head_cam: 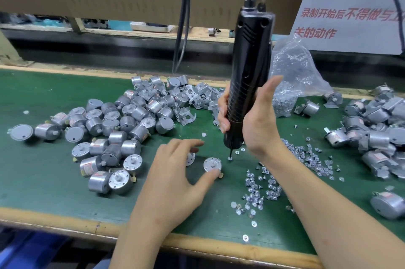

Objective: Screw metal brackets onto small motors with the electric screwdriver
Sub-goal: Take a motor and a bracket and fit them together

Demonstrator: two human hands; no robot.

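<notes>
Gripped the electric screwdriver (249, 60) in the right hand (254, 124) — fingers curled round the ribbed lower barrel, thumb stretched up its side. Held it with the long axis close to vertical, bit down on a single screw (229, 158) lying on the green mat (54, 181).

Spread the left hand (175, 172) low over the mat, thumb tip touching the near edge of one motor (212, 164), forefinger reaching away over a second small metal piece half hidden beneath the fingers. Found that motor standing face up, just left of the bit and screw, so nearer the left hand, yet probably only a short sideways carry for the driver tip. Could not make out a bracket on it. Judged that one from the bracket heap (188, 113) behind would need seating first.

Read red characters on the white sign (350, 5) at upper right — "录制开始后不得做与", cut off at the edge, then "关的动作". Noted red labels on several motors in the left pile (122, 119), too small to read. Saw no brand on the driver.
</notes>
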